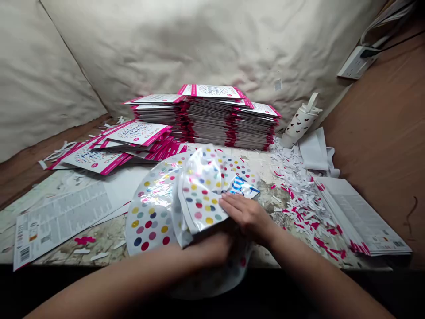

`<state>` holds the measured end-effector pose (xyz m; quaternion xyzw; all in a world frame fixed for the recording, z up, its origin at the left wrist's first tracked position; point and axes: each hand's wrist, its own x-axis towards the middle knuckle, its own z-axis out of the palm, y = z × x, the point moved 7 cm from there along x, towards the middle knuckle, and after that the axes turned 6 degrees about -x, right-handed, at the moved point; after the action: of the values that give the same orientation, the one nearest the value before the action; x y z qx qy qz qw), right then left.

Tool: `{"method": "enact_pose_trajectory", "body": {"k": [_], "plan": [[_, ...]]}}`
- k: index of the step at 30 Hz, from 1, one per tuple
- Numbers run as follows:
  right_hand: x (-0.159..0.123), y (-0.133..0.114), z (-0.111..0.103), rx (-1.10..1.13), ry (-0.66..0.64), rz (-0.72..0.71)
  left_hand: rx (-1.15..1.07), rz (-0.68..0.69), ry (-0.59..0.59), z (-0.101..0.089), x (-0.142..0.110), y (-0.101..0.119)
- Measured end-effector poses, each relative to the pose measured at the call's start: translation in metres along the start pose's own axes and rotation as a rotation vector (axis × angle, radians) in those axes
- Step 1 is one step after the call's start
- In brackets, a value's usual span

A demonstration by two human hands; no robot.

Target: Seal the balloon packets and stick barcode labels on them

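Observation:
In front of me lies a large round foil balloon (149, 221) with coloured dots, flat and partly hanging past the table's front edge. A section of it is folded up over the middle, and blue lettering shows at its right side. My right hand (247, 215) presses its fingers together on the right end of this fold, closed on the foil. Crossing in from the left, my left hand (215, 246) is at the fold's lower edge. It is smeared by motion, and its fingers are hidden under the foil and behind my right hand.
Tall stacks of pink-edged flat packs (209, 124) stand at the back. A looser pile of packs (133, 137) lies left, beside printed sheets (63, 217). On the right are paper scraps (303, 208), a white tumbler (300, 124), more packs (365, 217) and a wall socket (357, 64).

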<state>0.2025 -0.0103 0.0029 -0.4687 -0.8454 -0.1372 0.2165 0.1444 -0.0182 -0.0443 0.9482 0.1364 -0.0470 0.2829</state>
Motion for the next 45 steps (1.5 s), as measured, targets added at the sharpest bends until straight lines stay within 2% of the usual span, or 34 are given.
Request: {"method": "enact_pose_trajectory", "body": {"k": [1, 3, 4, 5, 6, 7, 8, 9, 10, 11, 13, 14, 17, 20, 22, 24, 26, 29, 31, 32, 33, 34, 36, 38, 39, 41, 45], "plan": [[-0.012, 0.000, 0.013, 0.011, -0.065, 0.004, -0.041, 0.045, -0.036, -0.006, -0.016, 0.013], [-0.036, 0.003, 0.034, 0.024, -0.158, 0.016, -0.236, 0.209, -0.179, -0.025, -0.049, 0.035], [-0.046, 0.005, 0.040, 0.027, -0.182, 0.020, -0.373, 0.225, -0.280, -0.035, -0.062, 0.036], [-0.055, 0.007, 0.044, 0.029, -0.196, 0.024, -0.488, 0.145, -0.272, -0.052, -0.068, 0.024], [-0.060, 0.008, 0.046, 0.032, -0.201, 0.029, -0.553, 0.006, -0.162, -0.073, -0.066, 0.000], [-0.064, 0.008, 0.047, 0.034, -0.200, 0.033, -0.573, -0.162, 0.048, -0.097, -0.062, -0.033], [-0.066, 0.008, 0.047, 0.034, -0.194, 0.032, -0.539, -0.331, 0.320, -0.124, -0.059, -0.071], [-0.066, 0.007, 0.047, 0.032, -0.188, 0.030, -0.523, -0.444, 0.536, -0.144, -0.054, -0.104], [-0.065, 0.006, 0.046, 0.029, -0.180, 0.026, -0.600, -0.524, 0.679, -0.155, -0.045, -0.134], [-0.064, 0.005, 0.045, 0.024, -0.172, 0.021, -0.755, -0.601, 0.747, -0.158, -0.033, -0.162], [-0.062, 0.004, 0.044, 0.020, -0.158, 0.013, -0.890, -0.654, 0.649, -0.154, 0.004, -0.197], [-0.061, 0.003, 0.044, 0.019, -0.153, 0.010, -0.954, -0.666, 0.558, -0.149, 0.022, -0.205], [-0.060, 0.003, 0.044, 0.019, -0.159, -0.003, -1.075, -0.660, 0.316, -0.132, 0.063, -0.207], [-0.060, 0.003, 0.044, 0.033, -0.168, -0.004, -1.142, -0.610, 0.217, -0.116, 0.083, -0.198], [-0.062, 0.003, 0.044, 0.052, -0.163, 0.003, -1.159, -0.567, 0.221, -0.108, 0.088, -0.196], [-0.065, 0.006, 0.044, 0.071, -0.157, 0.021, -1.144, -0.527, 0.280, -0.106, 0.087, -0.203], [-0.068, 0.010, 0.044, 0.100, -0.157, 0.047, -1.090, -0.485, 0.397, -0.112, 0.080, -0.214], [-0.072, 0.016, 0.048, 0.172, -0.196, 0.085, -0.938, -0.416, 0.631, -0.133, 0.066, -0.223], [-0.074, 0.018, 0.051, 0.229, -0.229, 0.091, -0.821, -0.345, 0.719, -0.139, 0.061, -0.211], [-0.074, 0.018, 0.052, 0.256, -0.243, 0.090, -0.785, -0.304, 0.723, -0.137, 0.061, -0.200], [-0.074, 0.018, 0.053, 0.283, -0.259, 0.084, -0.742, -0.238, 0.670, -0.130, 0.065, -0.184], [-0.074, 0.018, 0.054, 0.306, -0.276, 0.078, -0.673, -0.145, 0.566, -0.119, 0.071, -0.165], [-0.074, 0.017, 0.056, 0.334, -0.307, 0.071, -0.425, 0.068, 0.282, -0.088, 0.081, -0.125], [-0.074, 0.018, 0.055, 0.334, -0.319, 0.075, -0.096, 0.161, 0.065, -0.058, 0.082, -0.108], [-0.074, 0.020, 0.055, 0.328, -0.322, 0.079, 0.049, 0.123, 0.025, -0.051, 0.082, -0.113], [-0.074, 0.022, 0.054, 0.311, -0.324, 0.080, 0.222, -0.076, 0.058, -0.054, 0.080, -0.138], [-0.070, 0.022, 0.048, 0.222, -0.280, 0.037, 0.321, -0.409, 0.182, -0.086, 0.069, -0.189]]}}
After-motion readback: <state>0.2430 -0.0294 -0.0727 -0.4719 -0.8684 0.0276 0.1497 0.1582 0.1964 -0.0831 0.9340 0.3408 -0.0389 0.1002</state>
